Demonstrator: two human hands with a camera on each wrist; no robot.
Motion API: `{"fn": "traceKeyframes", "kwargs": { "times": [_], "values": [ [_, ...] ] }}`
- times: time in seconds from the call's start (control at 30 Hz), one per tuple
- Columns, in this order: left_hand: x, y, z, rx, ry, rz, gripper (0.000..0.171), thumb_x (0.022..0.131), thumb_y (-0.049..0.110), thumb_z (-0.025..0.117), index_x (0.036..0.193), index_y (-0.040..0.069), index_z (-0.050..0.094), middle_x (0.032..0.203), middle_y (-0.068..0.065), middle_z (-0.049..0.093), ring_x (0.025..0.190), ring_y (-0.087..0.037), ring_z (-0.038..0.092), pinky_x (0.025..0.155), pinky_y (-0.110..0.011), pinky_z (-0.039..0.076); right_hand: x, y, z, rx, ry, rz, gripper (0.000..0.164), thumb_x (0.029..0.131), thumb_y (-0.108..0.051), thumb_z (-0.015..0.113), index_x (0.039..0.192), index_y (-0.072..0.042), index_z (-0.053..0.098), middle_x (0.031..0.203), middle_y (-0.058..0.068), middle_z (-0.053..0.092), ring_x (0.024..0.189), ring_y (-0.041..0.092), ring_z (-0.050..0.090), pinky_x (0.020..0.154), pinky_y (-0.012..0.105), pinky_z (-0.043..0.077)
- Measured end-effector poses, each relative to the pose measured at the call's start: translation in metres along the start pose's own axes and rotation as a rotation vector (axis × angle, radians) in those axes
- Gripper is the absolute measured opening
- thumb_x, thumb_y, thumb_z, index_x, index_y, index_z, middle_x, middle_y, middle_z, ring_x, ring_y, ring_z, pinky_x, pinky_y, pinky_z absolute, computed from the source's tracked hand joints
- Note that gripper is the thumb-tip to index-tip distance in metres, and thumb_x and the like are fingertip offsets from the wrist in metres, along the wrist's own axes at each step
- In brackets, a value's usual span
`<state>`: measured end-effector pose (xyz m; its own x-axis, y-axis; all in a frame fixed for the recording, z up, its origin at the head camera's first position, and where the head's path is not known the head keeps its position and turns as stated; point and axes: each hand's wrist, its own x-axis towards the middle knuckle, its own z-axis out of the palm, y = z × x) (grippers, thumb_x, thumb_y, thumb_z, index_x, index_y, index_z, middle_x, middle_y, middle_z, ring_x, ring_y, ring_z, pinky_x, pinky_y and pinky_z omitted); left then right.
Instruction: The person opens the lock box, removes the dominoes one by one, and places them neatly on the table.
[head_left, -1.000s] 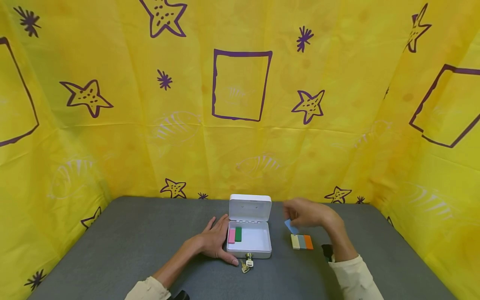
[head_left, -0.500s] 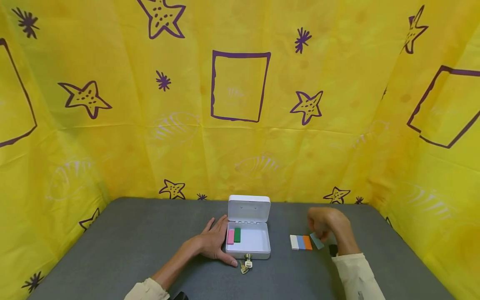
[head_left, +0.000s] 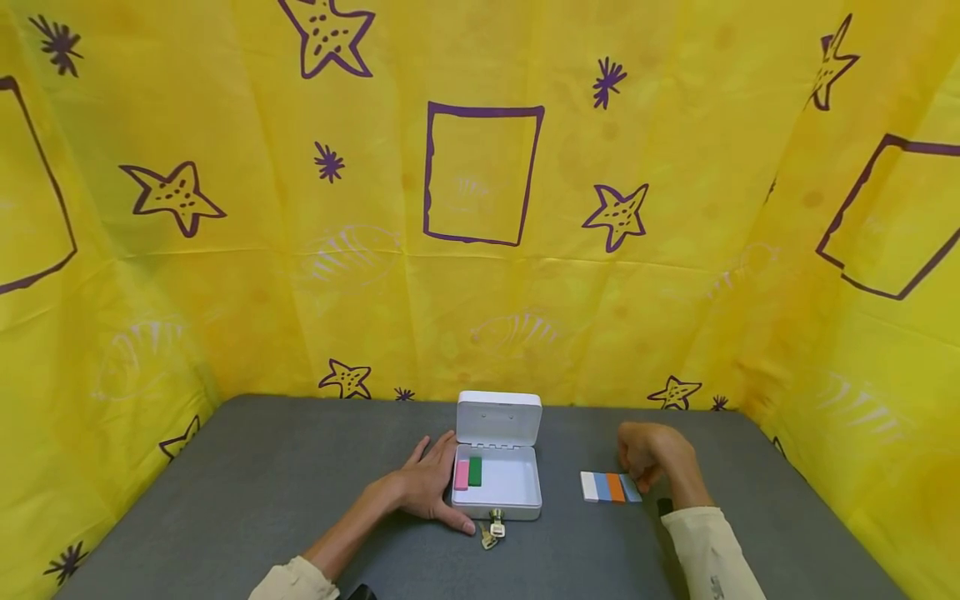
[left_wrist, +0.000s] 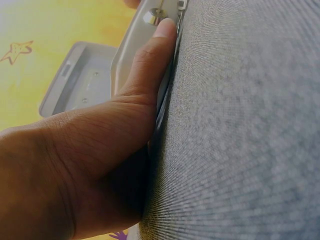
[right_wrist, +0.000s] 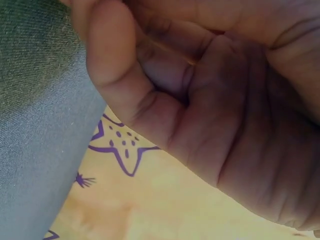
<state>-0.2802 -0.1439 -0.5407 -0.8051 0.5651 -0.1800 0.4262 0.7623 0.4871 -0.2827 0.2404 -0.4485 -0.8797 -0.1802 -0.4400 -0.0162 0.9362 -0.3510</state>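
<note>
A white cash box [head_left: 517,510] stands with its lid [head_left: 498,419] raised. Inside, at the left, lie a pink block [head_left: 461,476] and a green block [head_left: 475,472]. Around the box's front left corner rests my left hand [head_left: 429,486], fingers straight along the side, thumb [left_wrist: 150,62] along the front. Farther right, a white block [head_left: 589,487], a light blue block [head_left: 603,487] and an orange block [head_left: 616,487] lie side by side. My right hand [head_left: 656,457] pinches a blue-grey block [head_left: 632,490] at the row's right end; its curled fingers [right_wrist: 112,45] hide the contact.
A key [head_left: 497,528] sits in the lock at the box front, with another key [head_left: 488,537] hanging beside it. The dark grey table [head_left: 330,450] ends at a yellow patterned cloth [head_left: 480,292] behind and on both sides.
My right hand shifted right from near the row's back to its right end. It brought the blue-grey block from a slanted position against the orange one. My left hand stayed put.
</note>
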Motion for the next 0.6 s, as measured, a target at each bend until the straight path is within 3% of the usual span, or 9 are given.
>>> {"fn": "traceKeyframes", "kwargs": {
  "times": [0.4,0.6],
  "values": [
    [-0.007,0.017,-0.007,0.065,-0.013,-0.023,0.133,0.076,0.071,0.080,0.165,0.000,0.010,0.175,-0.024,0.012,0.166,-0.035,0.008,0.133,-0.062,0.002,-0.004,-0.002,0.000,-0.018,-0.015,0.011,0.017,0.086,0.013,0.065,0.084,-0.004,0.068,0.070,0.011,0.070,0.056,0.016,0.061,0.056,0.025,0.055],
    [-0.008,0.017,-0.007,0.069,-0.011,-0.032,0.133,0.077,0.071,0.080,0.165,0.000,0.011,0.175,-0.024,0.012,0.166,-0.035,0.009,0.133,-0.061,0.002,-0.006,-0.009,-0.002,-0.022,-0.003,-0.011,0.020,0.083,0.011,0.062,0.072,-0.006,0.065,0.061,0.005,0.062,0.050,0.014,0.051,0.050,0.021,0.046]
  ]
}}
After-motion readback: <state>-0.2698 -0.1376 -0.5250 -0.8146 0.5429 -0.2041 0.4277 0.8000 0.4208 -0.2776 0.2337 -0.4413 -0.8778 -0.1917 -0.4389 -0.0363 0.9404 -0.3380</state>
